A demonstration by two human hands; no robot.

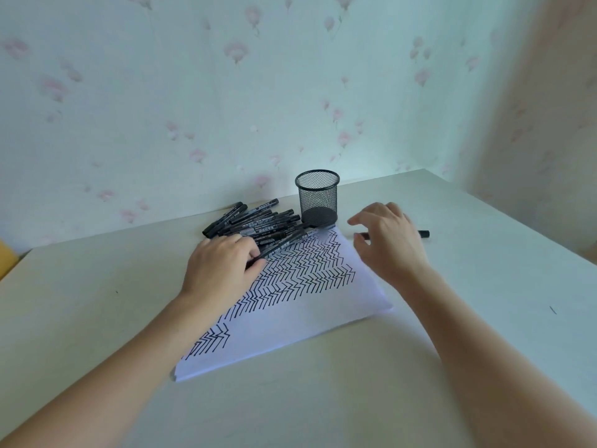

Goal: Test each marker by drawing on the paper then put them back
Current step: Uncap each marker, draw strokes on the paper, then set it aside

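Observation:
A white sheet of paper (310,318) lies on the table, its upper half filled with rows of black zigzag strokes. Behind it is a pile of several black markers (255,221). My left hand (219,270) grips one black marker (287,245) at the pile's near edge, over the paper's top left. My right hand (387,240) hovers with relaxed, spread fingers above a single black marker (423,234) lying to the right of the paper; it holds nothing. An empty black mesh pen cup (317,197) stands upright just behind the paper.
The pale table (484,318) meets a flowered wall at the back and a second wall on the right. A yellow object (6,257) shows at the far left edge. A small dark mark (553,309) is on the table at right.

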